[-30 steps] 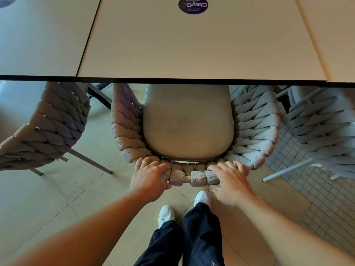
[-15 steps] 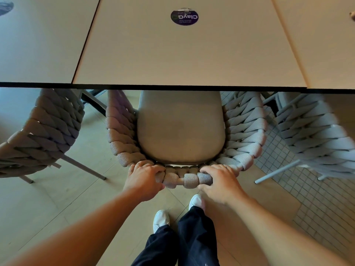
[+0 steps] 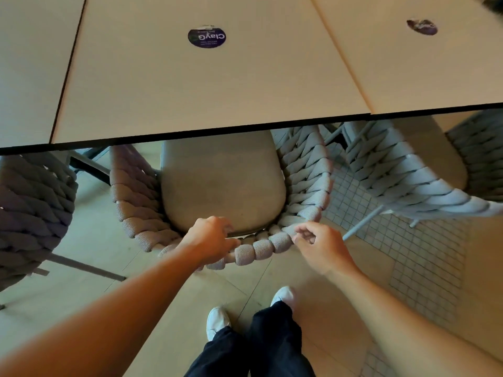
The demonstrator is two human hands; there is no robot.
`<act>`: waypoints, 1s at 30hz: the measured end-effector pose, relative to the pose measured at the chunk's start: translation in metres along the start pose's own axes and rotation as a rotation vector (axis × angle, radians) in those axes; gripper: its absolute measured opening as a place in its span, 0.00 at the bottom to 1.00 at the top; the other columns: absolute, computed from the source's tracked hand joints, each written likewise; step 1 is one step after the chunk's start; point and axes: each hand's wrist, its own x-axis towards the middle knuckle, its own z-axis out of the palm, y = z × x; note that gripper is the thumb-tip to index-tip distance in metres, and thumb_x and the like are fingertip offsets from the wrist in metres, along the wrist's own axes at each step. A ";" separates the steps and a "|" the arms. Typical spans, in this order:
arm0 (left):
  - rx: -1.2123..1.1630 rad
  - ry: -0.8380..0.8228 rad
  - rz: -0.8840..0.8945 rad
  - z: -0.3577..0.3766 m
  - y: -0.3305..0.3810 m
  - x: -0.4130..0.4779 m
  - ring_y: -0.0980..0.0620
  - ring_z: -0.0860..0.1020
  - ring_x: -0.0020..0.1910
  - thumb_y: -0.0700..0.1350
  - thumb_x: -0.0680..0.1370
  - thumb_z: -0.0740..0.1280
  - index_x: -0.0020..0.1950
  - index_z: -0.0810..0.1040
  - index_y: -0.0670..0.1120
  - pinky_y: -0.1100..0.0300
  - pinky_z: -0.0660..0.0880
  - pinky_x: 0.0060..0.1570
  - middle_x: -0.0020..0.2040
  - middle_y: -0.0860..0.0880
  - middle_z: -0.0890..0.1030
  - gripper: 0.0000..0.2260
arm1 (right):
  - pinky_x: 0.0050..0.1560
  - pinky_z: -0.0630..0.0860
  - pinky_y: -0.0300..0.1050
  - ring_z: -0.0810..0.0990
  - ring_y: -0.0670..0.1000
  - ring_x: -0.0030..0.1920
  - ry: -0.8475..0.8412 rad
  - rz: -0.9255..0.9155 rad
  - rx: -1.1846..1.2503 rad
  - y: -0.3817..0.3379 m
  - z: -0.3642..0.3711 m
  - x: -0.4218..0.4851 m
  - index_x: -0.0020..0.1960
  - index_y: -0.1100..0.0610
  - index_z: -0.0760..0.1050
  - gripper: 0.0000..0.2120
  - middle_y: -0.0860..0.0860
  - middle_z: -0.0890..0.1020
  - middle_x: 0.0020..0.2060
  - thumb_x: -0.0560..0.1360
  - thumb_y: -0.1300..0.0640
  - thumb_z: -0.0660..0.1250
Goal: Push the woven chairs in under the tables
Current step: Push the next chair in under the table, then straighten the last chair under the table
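**Head view.** The woven chair [image 3: 223,191] stands at the near edge of the middle table [image 3: 206,91]. The front of its seat is hidden beneath that edge, while most of the cushion and the curved back rim [image 3: 261,248] are out on the person's side.

The grip has changed. 0.5 s ago both hands clasped the back rim side by side. Now only the left hand [image 3: 211,235] plainly holds it, with fingers curled over the top of the rim toward the cushion. The right hand [image 3: 318,243] has slid to the right end of the rim with its fingers curled in toward the palm. I cannot tell whether they pinch a strand of the weave or have come free.

The view has also swung right. A 2nd table [image 3: 435,72] with its own sticker now shows, and more of the neighbouring chair [image 3: 408,180] at that table's near edge. Another chair [image 3: 35,208] sits at the near edge of the left table.

The middle chair lies about as deep under its table as it did 0.5 s ago. I judge that this push is finished or nearly so, and that attention is moving to the chair on the right, which looks to stand at an angle to its table edge.
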 end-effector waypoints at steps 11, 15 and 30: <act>-0.086 -0.099 0.135 0.031 0.136 0.001 0.54 0.81 0.46 0.53 0.73 0.71 0.58 0.80 0.55 0.62 0.77 0.40 0.52 0.53 0.83 0.14 | 0.55 0.77 0.45 0.80 0.47 0.49 0.037 0.219 0.003 0.096 -0.103 -0.026 0.52 0.51 0.81 0.07 0.44 0.81 0.43 0.75 0.54 0.71; -0.059 -0.129 0.169 0.067 0.205 0.009 0.54 0.79 0.51 0.54 0.74 0.71 0.59 0.79 0.54 0.57 0.78 0.53 0.53 0.53 0.82 0.15 | 0.51 0.74 0.42 0.79 0.45 0.49 0.045 0.260 0.016 0.151 -0.153 -0.032 0.56 0.49 0.80 0.10 0.42 0.80 0.45 0.76 0.52 0.70; 0.022 -0.136 0.269 0.206 0.462 0.044 0.57 0.81 0.43 0.52 0.74 0.72 0.58 0.81 0.52 0.67 0.73 0.39 0.52 0.51 0.84 0.14 | 0.55 0.76 0.48 0.78 0.47 0.52 0.079 0.343 0.033 0.359 -0.336 -0.045 0.60 0.45 0.77 0.12 0.43 0.80 0.51 0.77 0.48 0.67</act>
